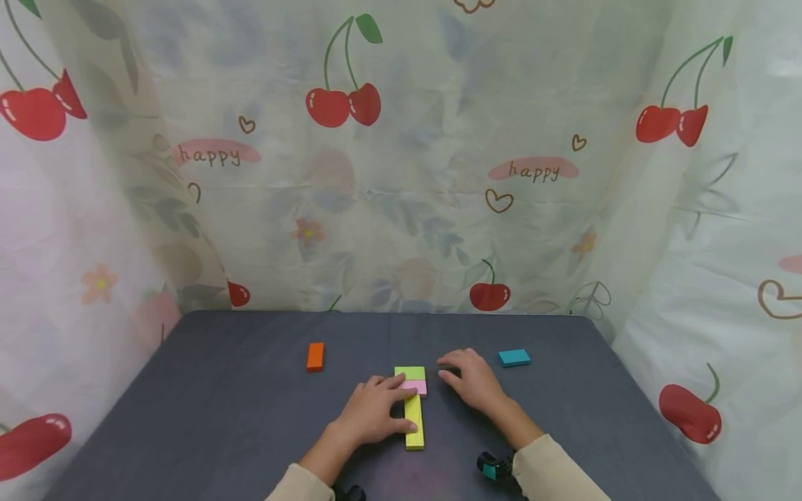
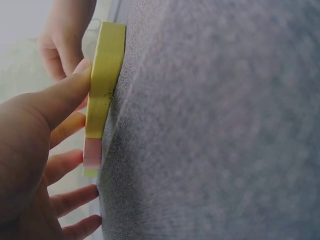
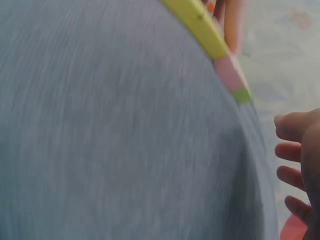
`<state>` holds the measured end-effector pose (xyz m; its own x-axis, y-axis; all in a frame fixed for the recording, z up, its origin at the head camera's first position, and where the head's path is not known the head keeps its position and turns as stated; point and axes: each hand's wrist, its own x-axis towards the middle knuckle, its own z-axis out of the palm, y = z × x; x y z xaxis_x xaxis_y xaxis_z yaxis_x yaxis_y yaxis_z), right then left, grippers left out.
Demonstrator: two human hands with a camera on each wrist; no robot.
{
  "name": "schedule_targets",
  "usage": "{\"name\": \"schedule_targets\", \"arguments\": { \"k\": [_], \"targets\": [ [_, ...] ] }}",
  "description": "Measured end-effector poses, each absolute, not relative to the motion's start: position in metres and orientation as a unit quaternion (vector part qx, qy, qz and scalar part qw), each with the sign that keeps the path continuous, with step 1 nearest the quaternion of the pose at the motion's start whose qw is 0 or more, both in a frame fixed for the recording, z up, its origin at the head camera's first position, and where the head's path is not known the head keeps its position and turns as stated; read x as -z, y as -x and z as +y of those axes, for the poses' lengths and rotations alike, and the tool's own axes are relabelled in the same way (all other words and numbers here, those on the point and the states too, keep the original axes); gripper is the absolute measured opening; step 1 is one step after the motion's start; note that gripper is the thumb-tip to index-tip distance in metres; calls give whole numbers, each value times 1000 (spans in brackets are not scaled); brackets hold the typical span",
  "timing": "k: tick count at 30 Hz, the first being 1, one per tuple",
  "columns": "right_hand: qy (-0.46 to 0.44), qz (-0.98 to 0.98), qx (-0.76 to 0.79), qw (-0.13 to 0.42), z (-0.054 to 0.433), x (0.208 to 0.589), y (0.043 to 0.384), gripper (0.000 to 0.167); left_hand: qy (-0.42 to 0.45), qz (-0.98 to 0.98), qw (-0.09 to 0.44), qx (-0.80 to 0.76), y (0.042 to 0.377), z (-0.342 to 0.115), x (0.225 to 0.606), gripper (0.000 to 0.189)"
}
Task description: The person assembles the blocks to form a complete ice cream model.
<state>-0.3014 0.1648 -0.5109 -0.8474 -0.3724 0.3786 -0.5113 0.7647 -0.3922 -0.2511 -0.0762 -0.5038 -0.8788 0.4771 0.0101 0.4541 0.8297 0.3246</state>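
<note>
Three flat rectangular blocks lie against each other on the table. A yellow block (image 1: pixel 415 438) points lengthwise away from me, and a pink block (image 1: pixel 421 388) crosses its far end. Beyond that lies a lime green block (image 1: pixel 410 372), also crosswise. My left hand (image 1: pixel 374 410) rests over the row with fingers spread, its thumb on the yellow block and fingertips at the pink and green ones. To the right, my right hand (image 1: pixel 474 378) hovers apart from the row with fingers loosely bent and nothing in them; the right wrist view also shows this hand (image 3: pixel 305 155) holding nothing.
An orange block (image 1: pixel 315 357) lies at the far left of the dark grey table (image 1: pixel 219 417), and a blue block (image 1: pixel 514 358) at the far right. Curtains printed with cherries (image 1: pixel 401 160) hang behind and on both sides. Black wrist devices (image 1: pixel 495 466) are partly visible near the sleeves.
</note>
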Motion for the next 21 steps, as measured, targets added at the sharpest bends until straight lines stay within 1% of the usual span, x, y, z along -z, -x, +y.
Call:
{"name": "schedule_targets", "arguments": {
  "k": [7, 15, 21],
  "targets": [
    [-229, -940, -183, 171, 191, 513, 307, 22, -240, 956, 40, -164, 252, -76, 506, 67],
    [-229, -937, -180, 191, 215, 516, 311, 25, -239, 957, 33, -162, 251, -76, 504, 66],
    [-196, -943, -183, 198, 230, 515, 313, 25, -241, 956, 30, -162, 250, -76, 501, 65]
  ]
}}
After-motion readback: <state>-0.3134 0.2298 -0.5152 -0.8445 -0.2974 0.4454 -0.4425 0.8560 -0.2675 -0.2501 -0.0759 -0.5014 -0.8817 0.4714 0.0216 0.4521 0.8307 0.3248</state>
